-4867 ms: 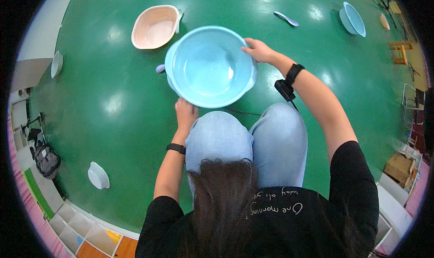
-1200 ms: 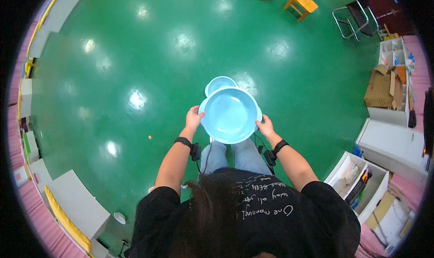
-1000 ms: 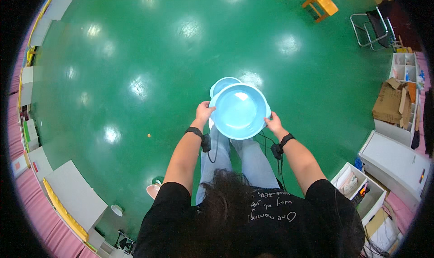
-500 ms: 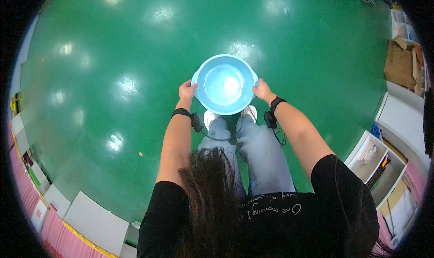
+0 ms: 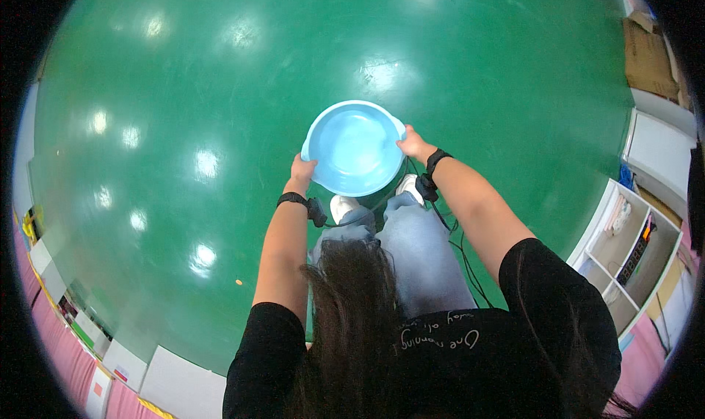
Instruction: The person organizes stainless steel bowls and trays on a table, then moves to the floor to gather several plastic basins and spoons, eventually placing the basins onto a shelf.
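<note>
A round light-blue plastic basin (image 5: 355, 149) is held out in front of my legs, above the floor. Nothing shows inside it but reflected light. My left hand (image 5: 302, 171) grips the lug at its left rim, thumb over the top. On the opposite side, my right hand (image 5: 415, 143) is closed round the other lug, a little farther from me than the left. Fingers beneath the rim are hidden on both sides. Each wrist wears a black strap with a small dark device, and cables hang near my legs.
Glossy green floor (image 5: 147, 221) spreads all round. A white shelf unit (image 5: 602, 228) with items stands on the right, a cardboard box (image 5: 650, 59) beyond it. White boards (image 5: 180, 382) and pink drapery (image 5: 66, 345) line the lower left. A small orange bit (image 5: 239, 282) lies on the floor.
The basin has shifted slightly left and turned a little, its right side now farther away. My hands moved with it and kept their grip. The surrounding room has shifted in view.
</note>
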Demonstrator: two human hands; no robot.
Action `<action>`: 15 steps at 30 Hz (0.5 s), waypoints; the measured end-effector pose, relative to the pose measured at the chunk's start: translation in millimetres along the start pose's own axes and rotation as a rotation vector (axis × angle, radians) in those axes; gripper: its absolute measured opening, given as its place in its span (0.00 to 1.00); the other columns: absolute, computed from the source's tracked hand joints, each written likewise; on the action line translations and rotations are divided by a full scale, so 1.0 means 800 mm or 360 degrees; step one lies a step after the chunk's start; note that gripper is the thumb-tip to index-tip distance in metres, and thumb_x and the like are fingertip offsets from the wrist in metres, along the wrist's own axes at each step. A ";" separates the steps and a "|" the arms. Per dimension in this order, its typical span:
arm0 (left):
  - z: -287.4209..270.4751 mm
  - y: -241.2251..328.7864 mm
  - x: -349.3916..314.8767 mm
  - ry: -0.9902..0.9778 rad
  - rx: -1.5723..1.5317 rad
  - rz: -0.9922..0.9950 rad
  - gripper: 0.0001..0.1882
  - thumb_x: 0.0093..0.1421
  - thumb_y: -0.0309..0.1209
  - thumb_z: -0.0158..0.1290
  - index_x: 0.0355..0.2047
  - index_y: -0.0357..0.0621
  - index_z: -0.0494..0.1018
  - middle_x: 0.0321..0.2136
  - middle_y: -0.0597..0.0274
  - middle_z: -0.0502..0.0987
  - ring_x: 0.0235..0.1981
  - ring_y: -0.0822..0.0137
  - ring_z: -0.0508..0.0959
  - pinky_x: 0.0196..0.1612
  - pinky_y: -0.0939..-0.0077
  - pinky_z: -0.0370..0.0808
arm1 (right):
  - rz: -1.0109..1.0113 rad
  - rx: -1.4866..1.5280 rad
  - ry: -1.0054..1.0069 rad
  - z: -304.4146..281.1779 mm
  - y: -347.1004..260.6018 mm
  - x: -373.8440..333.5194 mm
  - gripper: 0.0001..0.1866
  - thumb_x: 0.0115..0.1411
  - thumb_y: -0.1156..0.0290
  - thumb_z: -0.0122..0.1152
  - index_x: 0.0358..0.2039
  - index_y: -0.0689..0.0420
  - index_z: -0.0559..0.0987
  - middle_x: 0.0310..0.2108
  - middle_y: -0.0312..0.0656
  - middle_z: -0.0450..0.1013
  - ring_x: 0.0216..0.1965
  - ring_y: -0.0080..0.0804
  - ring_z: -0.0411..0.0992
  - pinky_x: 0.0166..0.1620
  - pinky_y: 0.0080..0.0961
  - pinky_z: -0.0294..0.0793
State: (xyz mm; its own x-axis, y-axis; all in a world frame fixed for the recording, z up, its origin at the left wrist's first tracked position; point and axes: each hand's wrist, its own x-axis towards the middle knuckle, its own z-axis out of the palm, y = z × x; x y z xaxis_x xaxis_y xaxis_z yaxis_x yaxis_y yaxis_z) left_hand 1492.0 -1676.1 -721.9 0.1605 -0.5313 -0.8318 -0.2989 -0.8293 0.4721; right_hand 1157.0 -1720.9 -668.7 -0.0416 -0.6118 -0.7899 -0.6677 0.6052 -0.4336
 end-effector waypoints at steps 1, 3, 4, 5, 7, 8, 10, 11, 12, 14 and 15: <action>-0.006 0.010 -0.007 0.0011 -0.0088 -0.0030 0.29 0.49 0.30 0.57 0.52 0.41 0.60 0.42 0.52 0.72 0.37 0.58 0.76 0.31 0.61 0.76 | -0.0012 -0.0016 -0.0016 -0.006 -0.006 -0.002 0.36 0.51 0.68 0.57 0.56 0.66 0.53 0.48 0.60 0.65 0.50 0.50 0.66 0.52 0.34 0.65; 0.002 0.036 -0.034 -0.0026 -0.0184 -0.0081 0.28 0.50 0.30 0.56 0.51 0.42 0.61 0.41 0.53 0.73 0.36 0.58 0.76 0.31 0.61 0.76 | 0.0023 -0.0050 -0.0022 -0.031 -0.002 -0.020 0.35 0.51 0.69 0.58 0.56 0.65 0.54 0.48 0.59 0.66 0.50 0.49 0.66 0.52 0.33 0.66; 0.008 0.059 -0.051 -0.0076 -0.0172 -0.0043 0.28 0.50 0.29 0.56 0.51 0.42 0.61 0.41 0.55 0.73 0.36 0.59 0.76 0.32 0.63 0.76 | -0.0026 0.0023 0.0065 -0.050 0.006 -0.032 0.35 0.50 0.68 0.59 0.56 0.64 0.55 0.48 0.58 0.66 0.49 0.48 0.67 0.52 0.33 0.66; -0.003 0.067 -0.071 -0.0085 -0.0157 -0.0015 0.28 0.50 0.28 0.56 0.52 0.42 0.62 0.42 0.56 0.73 0.37 0.60 0.76 0.32 0.65 0.76 | -0.0103 0.0105 0.0122 -0.059 -0.002 -0.052 0.35 0.50 0.68 0.59 0.56 0.62 0.56 0.48 0.57 0.66 0.49 0.47 0.67 0.51 0.32 0.66; -0.024 0.092 -0.105 -0.0085 -0.0238 0.0154 0.30 0.48 0.27 0.57 0.53 0.39 0.61 0.42 0.54 0.73 0.37 0.60 0.76 0.37 0.68 0.75 | -0.0188 0.0238 0.0203 -0.076 -0.017 -0.098 0.35 0.50 0.69 0.61 0.56 0.61 0.57 0.48 0.56 0.66 0.49 0.46 0.67 0.51 0.32 0.66; -0.036 0.101 -0.129 -0.0084 -0.0335 0.0302 0.33 0.46 0.27 0.58 0.54 0.36 0.61 0.42 0.52 0.73 0.38 0.60 0.75 0.41 0.71 0.73 | -0.0263 0.0351 0.0267 -0.089 -0.028 -0.130 0.34 0.49 0.69 0.62 0.55 0.60 0.57 0.48 0.55 0.67 0.49 0.45 0.67 0.51 0.32 0.67; -0.045 0.147 -0.179 -0.0112 -0.0431 0.0410 0.33 0.46 0.27 0.58 0.53 0.36 0.61 0.43 0.52 0.73 0.39 0.61 0.75 0.42 0.71 0.73 | -0.0261 0.0477 0.0346 -0.116 -0.052 -0.191 0.35 0.49 0.71 0.63 0.55 0.60 0.58 0.48 0.54 0.67 0.48 0.43 0.67 0.50 0.32 0.68; -0.048 0.173 -0.204 -0.0144 -0.0529 0.0510 0.32 0.47 0.27 0.58 0.53 0.36 0.62 0.43 0.53 0.72 0.41 0.62 0.74 0.43 0.72 0.72 | -0.0257 0.0615 0.0383 -0.135 -0.059 -0.221 0.34 0.49 0.72 0.63 0.55 0.60 0.58 0.47 0.53 0.67 0.47 0.42 0.67 0.49 0.32 0.68; -0.048 0.197 -0.232 -0.0176 -0.0516 0.0547 0.32 0.47 0.27 0.58 0.53 0.36 0.62 0.43 0.53 0.72 0.41 0.62 0.74 0.43 0.72 0.72 | -0.0253 0.0755 0.0421 -0.154 -0.063 -0.252 0.34 0.49 0.73 0.63 0.55 0.60 0.58 0.46 0.52 0.67 0.47 0.41 0.68 0.49 0.32 0.68; -0.059 0.245 -0.308 -0.0208 -0.0321 0.0715 0.29 0.51 0.28 0.57 0.54 0.40 0.61 0.44 0.56 0.71 0.42 0.65 0.73 0.43 0.73 0.72 | -0.0321 0.0807 0.0524 -0.195 -0.077 -0.338 0.34 0.48 0.73 0.62 0.54 0.61 0.59 0.46 0.51 0.67 0.47 0.40 0.67 0.49 0.31 0.68; -0.069 0.267 -0.342 -0.0212 -0.0325 0.0786 0.29 0.51 0.28 0.57 0.53 0.39 0.62 0.44 0.56 0.71 0.42 0.66 0.73 0.44 0.73 0.72 | -0.0353 0.0790 0.0577 -0.210 -0.088 -0.374 0.34 0.47 0.73 0.62 0.53 0.61 0.59 0.46 0.52 0.67 0.47 0.41 0.67 0.49 0.32 0.68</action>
State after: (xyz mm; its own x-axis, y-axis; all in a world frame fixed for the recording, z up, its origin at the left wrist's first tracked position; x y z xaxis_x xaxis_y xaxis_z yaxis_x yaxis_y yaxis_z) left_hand 1435.7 -1717.3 -377.0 -0.0770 -0.8502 -0.5208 -0.1180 -0.5109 0.8515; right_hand 1091.6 -1666.1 -328.5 -0.2484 -0.8297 -0.4999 -0.2704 0.5549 -0.7867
